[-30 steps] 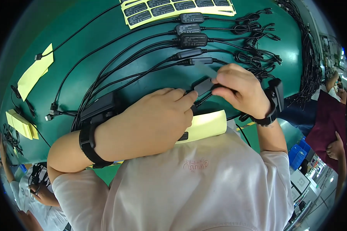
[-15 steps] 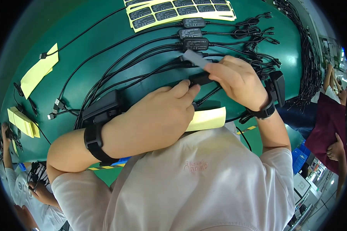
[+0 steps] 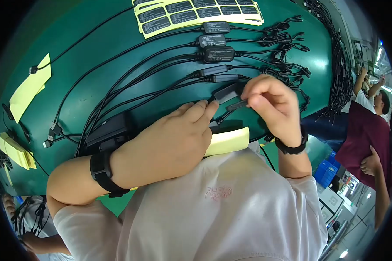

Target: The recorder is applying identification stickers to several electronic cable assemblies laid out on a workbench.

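Note:
My right hand (image 3: 274, 108) pinches a small dark label (image 3: 236, 105) between thumb and finger. The label is held at a slant just below a black cable box (image 3: 227, 92). From the left, my left hand (image 3: 178, 135) reaches across with its fingers bent together at the box's near left end; the exact grip is partly hidden. A yellow backing strip (image 3: 227, 141) lies against the shirt, beside the left fingers. Beyond the hands, several USB cables with labelled black boxes (image 3: 219, 55) are laid out in a row.
Sheets of black labels on yellow backing (image 3: 196, 15) lie at the far side of the green table (image 3: 87, 52). Yellow strips (image 3: 30, 89) rest at the left. A thick bundle of black cables (image 3: 342, 65) hangs along the right edge. Other people work at both sides.
My right hand has come down and nearer, bringing the label from above the cable boxes to just below the box at my left fingers. My left hand has stayed nearly in place.

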A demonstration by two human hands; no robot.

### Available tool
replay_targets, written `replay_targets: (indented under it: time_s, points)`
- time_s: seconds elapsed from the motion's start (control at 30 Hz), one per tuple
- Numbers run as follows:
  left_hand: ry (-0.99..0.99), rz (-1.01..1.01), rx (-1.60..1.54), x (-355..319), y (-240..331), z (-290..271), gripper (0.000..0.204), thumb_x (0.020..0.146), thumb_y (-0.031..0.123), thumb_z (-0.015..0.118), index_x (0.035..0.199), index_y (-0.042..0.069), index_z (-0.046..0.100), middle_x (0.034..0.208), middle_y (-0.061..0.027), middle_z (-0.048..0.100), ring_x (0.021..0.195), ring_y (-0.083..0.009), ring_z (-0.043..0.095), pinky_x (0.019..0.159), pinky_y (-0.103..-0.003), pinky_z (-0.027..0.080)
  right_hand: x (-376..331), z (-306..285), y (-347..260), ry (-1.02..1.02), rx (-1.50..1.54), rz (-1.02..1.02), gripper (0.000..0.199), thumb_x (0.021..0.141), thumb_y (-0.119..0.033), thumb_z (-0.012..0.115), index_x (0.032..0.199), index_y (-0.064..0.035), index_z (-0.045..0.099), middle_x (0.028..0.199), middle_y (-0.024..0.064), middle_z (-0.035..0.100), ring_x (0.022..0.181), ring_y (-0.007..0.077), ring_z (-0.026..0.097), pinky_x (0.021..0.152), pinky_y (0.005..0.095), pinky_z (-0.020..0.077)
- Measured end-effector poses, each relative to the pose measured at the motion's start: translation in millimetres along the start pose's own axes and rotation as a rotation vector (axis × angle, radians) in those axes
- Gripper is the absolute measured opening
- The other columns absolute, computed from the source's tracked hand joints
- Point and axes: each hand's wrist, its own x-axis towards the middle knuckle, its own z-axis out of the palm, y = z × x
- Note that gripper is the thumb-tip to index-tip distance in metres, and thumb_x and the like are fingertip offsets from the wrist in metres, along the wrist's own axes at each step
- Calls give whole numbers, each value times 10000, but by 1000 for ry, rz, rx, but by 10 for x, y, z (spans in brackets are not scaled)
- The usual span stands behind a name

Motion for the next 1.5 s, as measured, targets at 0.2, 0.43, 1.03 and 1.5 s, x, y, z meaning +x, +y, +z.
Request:
replay_targets:
  time_s: [0.2, 0.43, 1.03, 1.5]
  points:
    - [19, 18, 18, -16, -6, 21, 180, 759, 97, 577, 812, -61, 647, 1301, -302, 530, 1217, -389, 495, 1081, -455, 382, 89, 93, 57, 88, -81, 220, 132, 942, -118, 666, 889, -5, 625, 745, -65, 548, 660, 10, 450, 579, 172, 374]
    - [35, 47, 62, -33, -22, 48, 228, 760, 138, 580, 810, -73, 652, 1283, -308, 544, 1212, -390, 495, 1066, -454, 394, 49, 195, 5, 237, -46, 323, 167, 942, -163, 671, 914, -1, 644, 743, -29, 602, 648, 31, 505, 590, 174, 405]
    - [35, 43, 71, -38, -29, 34, 237, 742, 153, 585, 793, -67, 657, 1285, -296, 549, 1164, -371, 500, 1036, -420, 420, 2, 300, 129, 348, -89, 197, 117, 926, -94, 684, 948, 16, 649, 804, -18, 634, 701, 22, 519, 635, 170, 419]
    - [22, 46, 39, -26, -31, 15, 223, 737, 138, 590, 789, -72, 641, 1277, -306, 551, 1174, -383, 500, 1037, -429, 421, -3, 323, 145, 367, -113, 163, 98, 915, -66, 690, 951, 17, 653, 814, -11, 649, 720, 23, 538, 649, 168, 431]
